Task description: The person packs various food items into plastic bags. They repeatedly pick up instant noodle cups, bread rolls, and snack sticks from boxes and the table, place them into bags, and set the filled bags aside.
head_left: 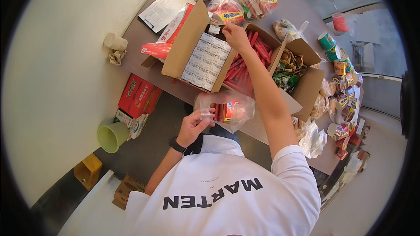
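Observation:
My left hand [193, 127], with a watch at its wrist, grips the gathered edge of a clear plastic bag [246, 113] at the table's near edge. Inside the bag lie a red instant noodle cup [234, 111] and red sticks [216, 111]. My right hand [235, 38] reaches over the far end of a cardboard carton [178, 44] filled with rows of small white boxes [206, 59]. One white box [214, 29] sits apart, just left of my right fingertips. Whether these fingers hold anything is hidden.
Beside the first carton stand a carton of red wrapped sticks [262, 49] and one of green and brown packets [288, 75]. Tied bags [226, 8] line the far side. Noodle cups [326, 41] stand along the right. A clipboard [165, 8] lies at left, a green bin [113, 136] below.

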### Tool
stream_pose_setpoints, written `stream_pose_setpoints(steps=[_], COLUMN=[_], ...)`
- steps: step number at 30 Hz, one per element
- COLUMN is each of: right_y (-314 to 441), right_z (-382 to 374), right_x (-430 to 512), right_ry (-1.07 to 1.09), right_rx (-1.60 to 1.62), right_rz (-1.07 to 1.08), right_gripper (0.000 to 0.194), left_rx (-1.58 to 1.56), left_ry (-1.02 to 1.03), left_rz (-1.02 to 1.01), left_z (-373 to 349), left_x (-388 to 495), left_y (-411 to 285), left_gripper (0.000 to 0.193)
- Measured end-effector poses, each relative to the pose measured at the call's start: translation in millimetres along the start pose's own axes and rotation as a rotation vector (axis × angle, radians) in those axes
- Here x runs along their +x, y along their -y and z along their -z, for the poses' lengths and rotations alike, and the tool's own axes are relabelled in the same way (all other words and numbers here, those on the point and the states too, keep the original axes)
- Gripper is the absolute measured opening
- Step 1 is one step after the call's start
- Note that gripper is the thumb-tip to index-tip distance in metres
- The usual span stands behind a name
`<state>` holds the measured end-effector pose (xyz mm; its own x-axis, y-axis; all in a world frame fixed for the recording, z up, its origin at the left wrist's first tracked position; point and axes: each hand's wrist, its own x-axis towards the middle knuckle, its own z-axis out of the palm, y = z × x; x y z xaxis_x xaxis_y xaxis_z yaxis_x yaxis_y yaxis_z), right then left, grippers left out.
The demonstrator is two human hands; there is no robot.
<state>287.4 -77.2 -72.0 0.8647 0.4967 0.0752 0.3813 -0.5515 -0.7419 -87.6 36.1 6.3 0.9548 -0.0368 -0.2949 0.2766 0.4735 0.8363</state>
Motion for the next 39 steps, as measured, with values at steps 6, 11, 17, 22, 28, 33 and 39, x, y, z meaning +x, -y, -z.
stream_pose_setpoints(steps=[6, 11, 17, 22, 28, 33, 39], right_y=[-7.0, -27.1, 5.7, 100.0, 142.5, 147.6, 148.2], right_z=[-37.0, -81.3, -39.3, 47.4, 69.0, 28.7, -15.8], right_x=[24.1, 54.9, 1.7, -139.0, -296.0, -327.8, -355.4], right_ry=[0.372, 0.313, -0.089, -0.089, 0.056, 0.060, 0.028], right_rx=[-0.032, -0.093, -0.088, 0.249, 0.267, 0.196, 0.019], right_rz=[-0.104, -0.212, -0.092, -0.014, -0.149, -0.305, -0.286], right_gripper=[0.045, 0.042, 0.026, 0.013, 0.021, 0.026, 0.013], left_rx=[0.185, 0.264, -0.056, 0.067, -0.036, 0.013, 0.059], left_ry=[0.285, 0.184, -0.029, -0.043, -0.074, 0.077, 0.179], left_rz=[0.074, 0.036, -0.086, -0.140, -0.097, -0.014, 0.046], left_z=[-3.0, -15.7, -2.7, 10.3, 13.4, 19.7, 16.6], left_x=[-23.4, -26.7, -0.6, 28.9, 24.9, 13.5, -3.7], left_y=[10.9, -3.3, 3.5, -1.9, 8.1, 5.6, -1.6], left_gripper=[0.025, 0.027, 0.039, 0.040, 0.038, 0.033, 0.034])
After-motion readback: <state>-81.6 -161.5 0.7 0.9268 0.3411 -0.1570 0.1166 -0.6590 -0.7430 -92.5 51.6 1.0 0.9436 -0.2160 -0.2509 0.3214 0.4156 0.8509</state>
